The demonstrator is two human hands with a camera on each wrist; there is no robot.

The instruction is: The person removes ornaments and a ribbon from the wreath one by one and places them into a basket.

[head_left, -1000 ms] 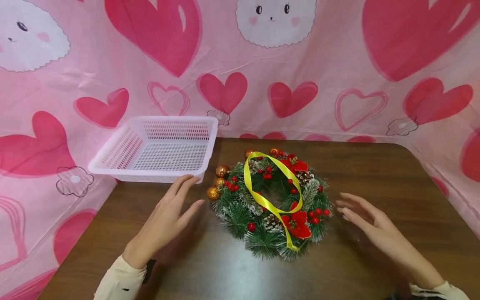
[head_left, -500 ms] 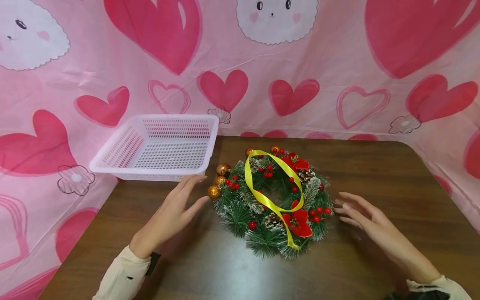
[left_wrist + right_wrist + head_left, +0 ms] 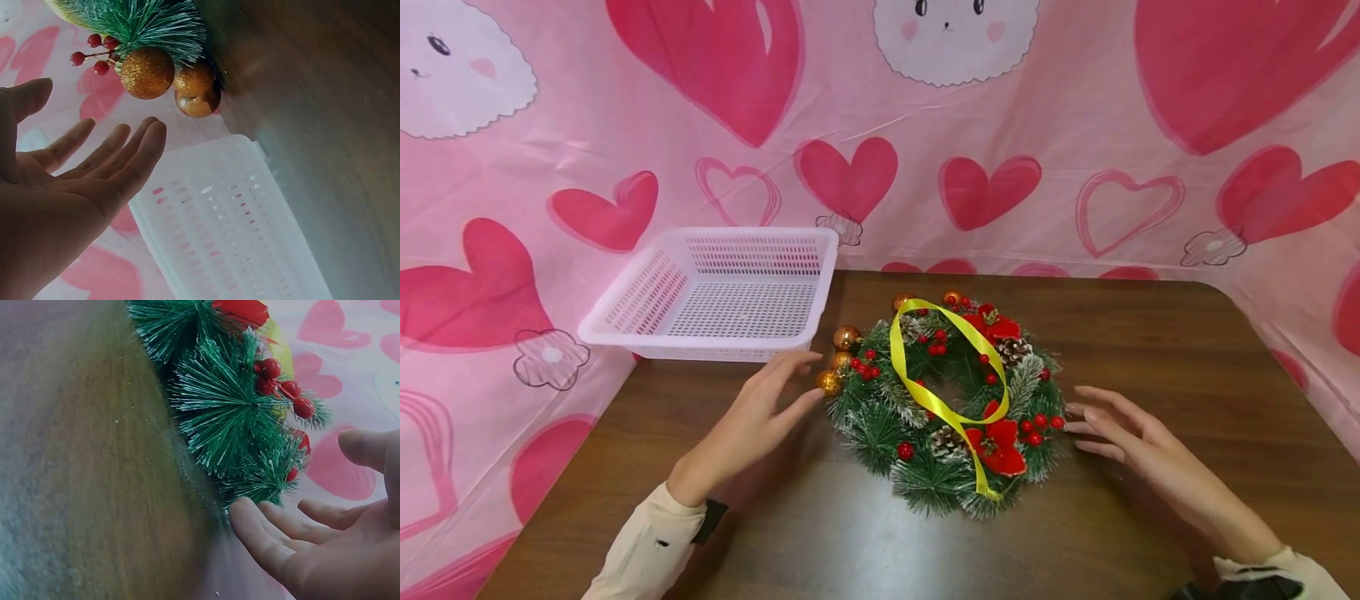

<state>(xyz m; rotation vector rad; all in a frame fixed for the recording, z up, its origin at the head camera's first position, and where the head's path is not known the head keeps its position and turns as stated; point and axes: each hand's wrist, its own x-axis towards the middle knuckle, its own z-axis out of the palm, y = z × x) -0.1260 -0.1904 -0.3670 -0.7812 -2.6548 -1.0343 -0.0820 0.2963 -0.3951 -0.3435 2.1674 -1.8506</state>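
A green frosted Christmas wreath [image 3: 880, 437] lies flat on the wooden table, decorated with red flowers, berries, pinecones and golden balls [image 3: 829, 382] on its left side. Across its top runs a loop of yellow ribbon [image 3: 940, 410], one end trailing toward the front. My left hand [image 3: 741, 433] hovers left of the wreath, fingers relaxed, its thumb tip close to the golden balls. On the other side my right hand [image 3: 1146, 454] is held with loosely extended fingers, the tips near the wreath's right edge. Both palms face inward and hold nothing, as the wrist views also show.
A white plastic basket [image 3: 700, 342] with slotted walls stands at the back left of the table [image 3: 1150, 333], just beyond my left fingertips. Behind the table hangs a pink cloth [image 3: 910, 125] printed with hearts.
My left hand has moved slightly right, nearer the golden balls. The right hand's fingers have spread a little near the wreath's edge. Wreath and basket stay in place.
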